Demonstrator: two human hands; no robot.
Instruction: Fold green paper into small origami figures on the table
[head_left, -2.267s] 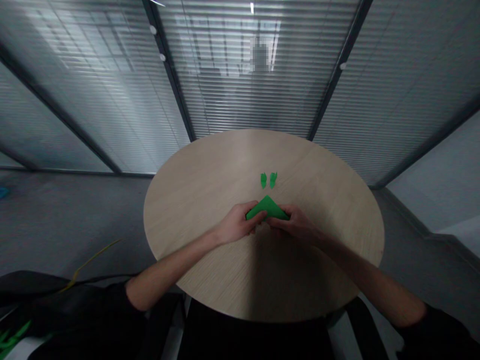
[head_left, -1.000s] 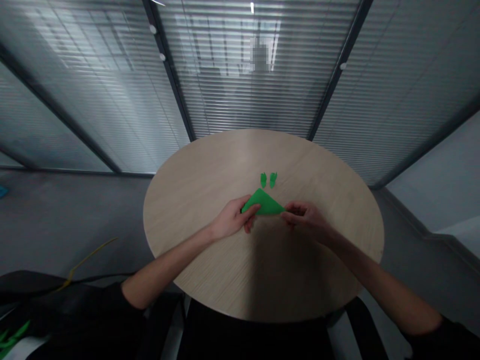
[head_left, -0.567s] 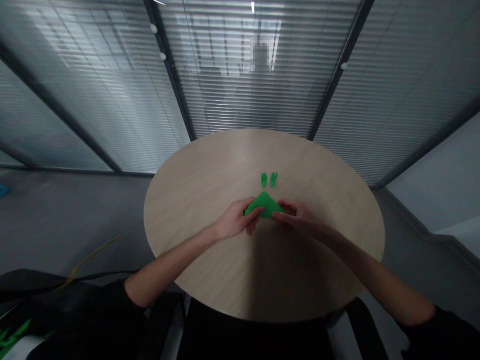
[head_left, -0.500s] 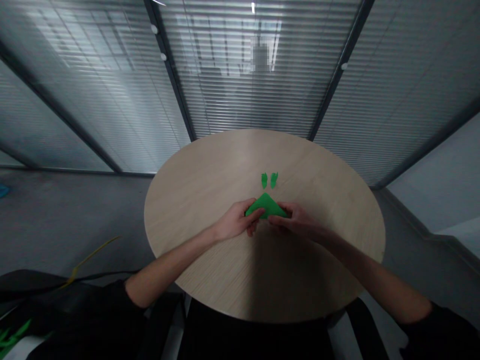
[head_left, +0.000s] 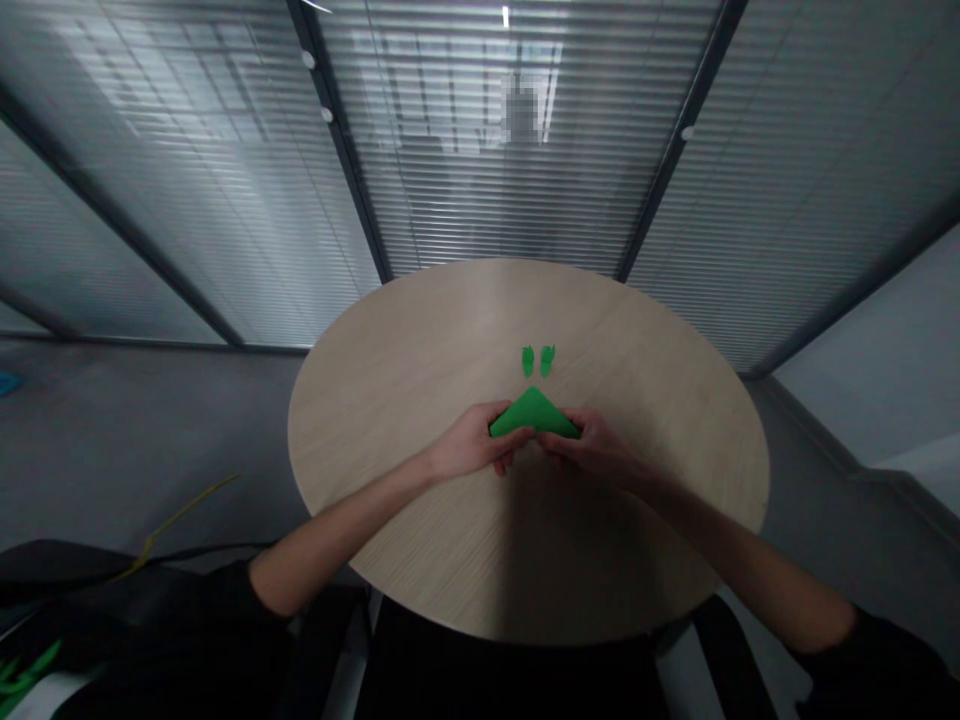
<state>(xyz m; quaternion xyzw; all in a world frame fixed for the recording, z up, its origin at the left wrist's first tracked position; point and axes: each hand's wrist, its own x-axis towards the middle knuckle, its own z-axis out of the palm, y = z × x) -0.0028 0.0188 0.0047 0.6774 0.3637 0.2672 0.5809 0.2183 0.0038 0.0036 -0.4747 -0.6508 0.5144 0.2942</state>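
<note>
Between my two hands is a green folded sheet (head_left: pixel 533 411), triangular in outline with its point facing away from me. It looks like paper or thin felt; I cannot tell which. My left hand (head_left: pixel 480 440) grips its left corner, the thumb lying along the near edge. At the right corner, my right hand (head_left: pixel 592 443) pinches it in the same way, and the two thumb tips nearly meet at the middle. Just beyond the point lie two small green cutouts, a left piece (head_left: pixel 528 361) and a right piece (head_left: pixel 547 360), side by side and apart.
The round wooden table (head_left: pixel 420 350) holds the green pieces. Behind it stand glass partitions with blinds (head_left: pixel 510 220). A yellow strip (head_left: pixel 184 510) shows at the lower left over a dark chair. Green and white material (head_left: pixel 37 680) is at the bottom left corner.
The left thumb has slid from the sheet's face down to its near edge. The green sheet has shifted slightly right and looks a little wider and flatter.
</note>
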